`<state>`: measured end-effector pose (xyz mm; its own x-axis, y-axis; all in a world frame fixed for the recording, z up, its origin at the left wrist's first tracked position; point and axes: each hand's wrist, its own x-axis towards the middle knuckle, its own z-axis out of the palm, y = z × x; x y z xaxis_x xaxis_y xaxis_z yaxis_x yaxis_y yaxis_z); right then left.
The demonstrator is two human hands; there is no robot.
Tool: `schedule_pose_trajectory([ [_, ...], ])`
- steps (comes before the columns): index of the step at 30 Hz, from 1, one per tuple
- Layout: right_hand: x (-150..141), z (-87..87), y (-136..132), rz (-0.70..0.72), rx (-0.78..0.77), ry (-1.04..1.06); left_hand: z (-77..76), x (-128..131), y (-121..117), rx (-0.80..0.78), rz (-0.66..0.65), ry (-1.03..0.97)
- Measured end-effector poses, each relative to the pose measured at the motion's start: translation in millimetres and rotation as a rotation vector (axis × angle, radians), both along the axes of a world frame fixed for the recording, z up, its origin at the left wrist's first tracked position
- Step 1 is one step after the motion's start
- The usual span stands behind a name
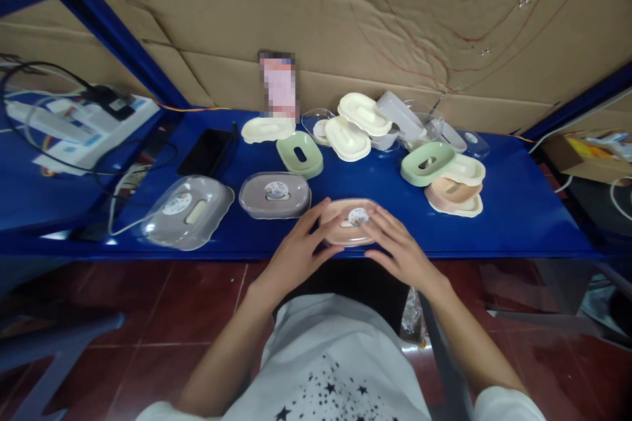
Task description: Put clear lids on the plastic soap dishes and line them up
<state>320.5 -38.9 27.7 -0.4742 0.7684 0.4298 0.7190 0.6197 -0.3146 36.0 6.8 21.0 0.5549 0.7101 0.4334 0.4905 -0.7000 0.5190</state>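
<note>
A pink soap box (347, 219) with a clear lid and a round sticker lies at the front edge of the blue shelf (518, 210). My left hand (299, 251) rests its spread fingers on the box's left end. My right hand (395, 247) lies flat on its right end, fingers stretched over the lid. Left of it stand a grey lidded soap box (274, 195) and another clear-lidded grey one (187, 212).
Behind lie a green tray (299, 154), cream trays (354, 126), clear lids (419, 120), and a stack of green, cream and pink pieces (447, 179). A black phone (206, 152), a propped card (279, 87), and a power strip with cables (79, 125) sit at left. Cardboard lines the back.
</note>
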Motion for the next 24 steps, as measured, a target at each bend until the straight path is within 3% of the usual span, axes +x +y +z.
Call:
schedule_pose_trajectory([
  [2,21,9.0,13,-0.119,0.032,-0.024,2.4,5,6,0.109,0.084,0.036],
  [4,43,15.2,29,-0.339,0.121,-0.096,4.1,12,11,0.234,0.174,0.051],
  [7,67,17.4,54,-0.539,0.19,-0.259,5.3,24,13,0.368,0.198,0.015],
  [11,60,14.2,59,-0.485,0.238,-0.321,3.0,33,3,0.368,0.135,-0.049],
  [15,14,10.6,25,-0.338,0.256,-0.252,-0.9,37,-14,0.282,0.062,-0.009],
  [19,-19,9.0,-11,-0.136,0.16,-0.037,-2.0,42,-20,0.212,0.004,0.128],
  [22,-3,9.0,-19,-0.065,0.111,0.082,-1.8,47,-19,0.199,-0.052,0.211],
  [24,27,6.7,-16,-0.262,0.148,0.058,-1.2,47,-18,0.201,-0.061,0.228],
])
